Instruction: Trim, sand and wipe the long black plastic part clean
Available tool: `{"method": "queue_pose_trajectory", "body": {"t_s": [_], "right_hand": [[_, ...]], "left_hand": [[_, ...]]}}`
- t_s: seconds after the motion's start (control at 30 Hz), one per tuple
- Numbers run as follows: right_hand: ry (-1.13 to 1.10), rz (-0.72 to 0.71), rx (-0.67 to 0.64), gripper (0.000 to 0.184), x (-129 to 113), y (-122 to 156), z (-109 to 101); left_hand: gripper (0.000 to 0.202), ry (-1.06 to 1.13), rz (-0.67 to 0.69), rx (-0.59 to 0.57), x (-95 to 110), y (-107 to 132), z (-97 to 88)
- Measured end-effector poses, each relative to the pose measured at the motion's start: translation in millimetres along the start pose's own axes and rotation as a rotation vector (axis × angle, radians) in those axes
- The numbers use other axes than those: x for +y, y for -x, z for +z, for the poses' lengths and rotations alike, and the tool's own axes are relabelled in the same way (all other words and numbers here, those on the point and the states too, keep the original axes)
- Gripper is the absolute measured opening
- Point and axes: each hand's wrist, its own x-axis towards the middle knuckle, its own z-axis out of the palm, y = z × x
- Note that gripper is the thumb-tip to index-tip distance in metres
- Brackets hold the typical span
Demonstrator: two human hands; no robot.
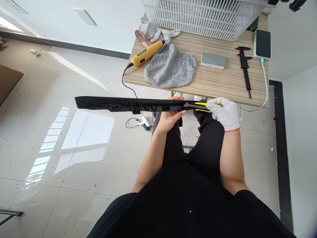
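Our bare left hand (pixel 170 117) holds a long black plastic strip (pixel 119 104) level. Our gloved right hand (pixel 225 112) grips a yellow knife (pixel 199 106), its blade touching the strip.

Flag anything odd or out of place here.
Only the right hand is gloved; the bare left hand grips the black plastic strip beside the yellow utility knife, while a spare glove lies on the table.

We see a glossy pale tiled floor (pixel 49 148) reflecting window light at left, a white wall (pixel 111 33), and a wooden table (pixel 218 82) far right.
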Motion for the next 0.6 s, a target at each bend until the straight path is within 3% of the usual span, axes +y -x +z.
{"method": "queue_pose_trajectory", "body": {"t_s": [0.13, 0.6], "right_hand": [[0.015, -0.007, 0.001, 0.02, 0, 0, 0], [0.019, -0.08, -0.034, 0.023, 11, -3, -1]], "left_hand": [[0.052, -0.035, 0.072, -0.094, -7, -3, -5.7], [0.048, -0.035, -0.003, -0.099, 1, -1, -0.2]]}}
